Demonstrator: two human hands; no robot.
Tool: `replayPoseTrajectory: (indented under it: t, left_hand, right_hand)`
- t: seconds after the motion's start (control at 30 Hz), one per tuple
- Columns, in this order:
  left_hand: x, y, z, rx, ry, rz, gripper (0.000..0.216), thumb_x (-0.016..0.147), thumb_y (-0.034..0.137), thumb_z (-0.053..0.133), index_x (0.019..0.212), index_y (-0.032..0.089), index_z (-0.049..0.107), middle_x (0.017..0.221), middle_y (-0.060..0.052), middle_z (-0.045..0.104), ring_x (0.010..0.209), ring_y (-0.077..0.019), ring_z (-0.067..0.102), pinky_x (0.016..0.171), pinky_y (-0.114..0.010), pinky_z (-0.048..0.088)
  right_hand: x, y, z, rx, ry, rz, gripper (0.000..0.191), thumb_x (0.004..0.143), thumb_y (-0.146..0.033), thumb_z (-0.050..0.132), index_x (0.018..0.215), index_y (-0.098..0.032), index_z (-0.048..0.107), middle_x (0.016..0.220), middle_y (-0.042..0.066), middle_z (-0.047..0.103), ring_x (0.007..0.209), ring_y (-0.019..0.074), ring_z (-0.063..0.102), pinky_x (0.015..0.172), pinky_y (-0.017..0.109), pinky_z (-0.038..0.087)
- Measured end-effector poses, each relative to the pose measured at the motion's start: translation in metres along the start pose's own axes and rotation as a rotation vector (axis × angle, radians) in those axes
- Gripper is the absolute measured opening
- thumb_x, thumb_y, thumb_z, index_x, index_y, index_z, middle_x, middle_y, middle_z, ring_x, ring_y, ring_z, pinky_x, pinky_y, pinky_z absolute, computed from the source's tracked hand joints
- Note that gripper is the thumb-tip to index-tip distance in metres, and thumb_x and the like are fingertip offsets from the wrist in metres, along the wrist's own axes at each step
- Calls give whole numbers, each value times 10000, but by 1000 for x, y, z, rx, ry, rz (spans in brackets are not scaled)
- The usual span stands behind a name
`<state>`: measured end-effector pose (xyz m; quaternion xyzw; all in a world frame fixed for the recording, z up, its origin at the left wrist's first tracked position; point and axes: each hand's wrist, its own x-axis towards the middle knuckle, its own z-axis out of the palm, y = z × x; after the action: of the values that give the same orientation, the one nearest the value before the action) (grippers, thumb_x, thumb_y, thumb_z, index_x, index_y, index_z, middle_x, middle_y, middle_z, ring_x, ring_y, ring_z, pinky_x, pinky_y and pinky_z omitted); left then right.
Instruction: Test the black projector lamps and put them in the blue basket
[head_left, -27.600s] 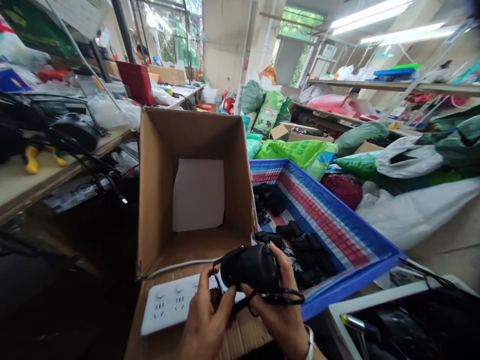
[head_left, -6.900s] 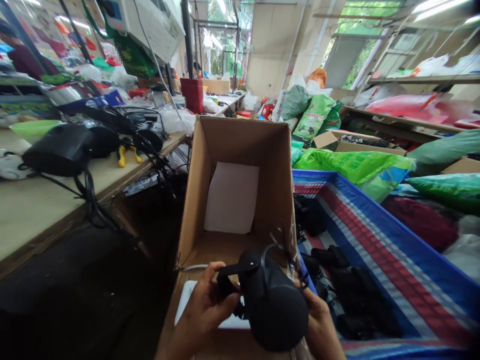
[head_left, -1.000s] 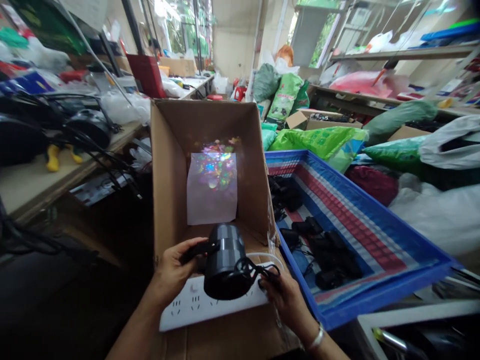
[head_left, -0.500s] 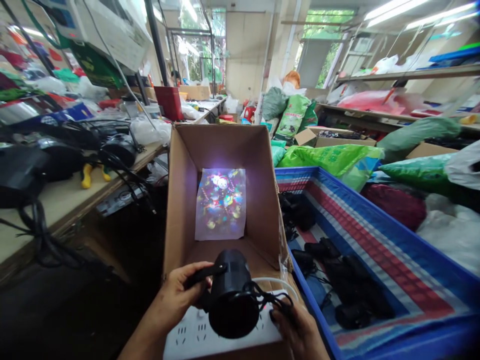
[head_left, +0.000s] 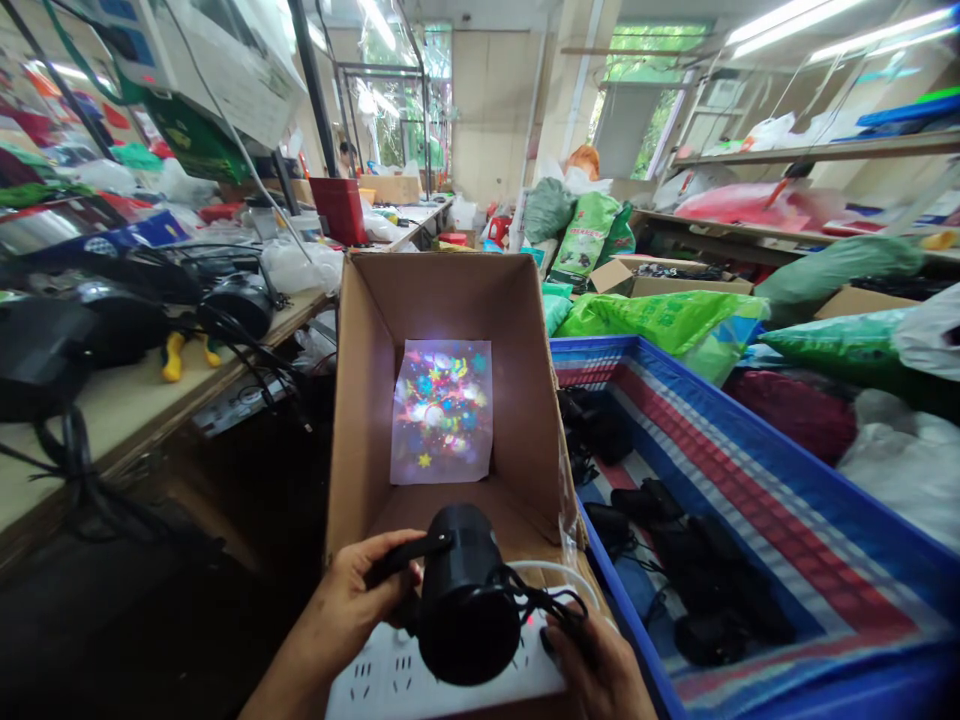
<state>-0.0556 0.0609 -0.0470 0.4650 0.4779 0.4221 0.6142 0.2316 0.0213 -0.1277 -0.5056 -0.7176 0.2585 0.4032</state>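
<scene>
A black cylindrical projector lamp (head_left: 466, 600) is held up by its bracket in my left hand (head_left: 356, 590), whose fingers are closed round that bracket. My right hand (head_left: 596, 650) is closed on the lamp's bundled black cord (head_left: 551, 600), close to the white power strip (head_left: 450, 670), where a small red light glows. Whether the plug sits in a socket is hidden by the hand. Beyond the lamp, an upright cardboard box (head_left: 517, 400) opens toward me. On its back wall a white paper sheet (head_left: 442, 410) shows a bright coloured pattern with stars.
Right of the box stands a blue-rimmed bin (head_left: 645, 345) with a striped lining, holding several black lamps (head_left: 709, 635). On the left, a workbench (head_left: 112, 440) carries more black lamps, cables and yellow-handled pliers (head_left: 172, 355). Green bags (head_left: 652, 320) lie behind the bin.
The pattern on the paper sheet has changed; yellow stars and different coloured spots now show. Both hands and the lamp stay nearly in place.
</scene>
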Motion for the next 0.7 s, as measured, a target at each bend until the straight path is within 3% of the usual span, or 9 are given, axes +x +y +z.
replayPoseTrajectory:
  t: [0.4,0.7]
  left_hand:
    - [-3,-1,-1,14,-33,-14,462,688,459,700,1041,170,632,753,-22,610,602,-153,576,535,-269,494]
    - [-2,-1,4,24,-24,2,466,670,458,715,1019,158,640,698,-13,601,552,-132,546,498,-245,477]
  right_hand:
    - [1,1,-1,-42,31,-44,119,859,-241,538,960,-246,602,838,29,661,754,169,642,687,206,514]
    - [-3,2,1,-46,32,10,149,838,-285,568,964,-224,622,874,50,660,791,182,641,699,222,524]
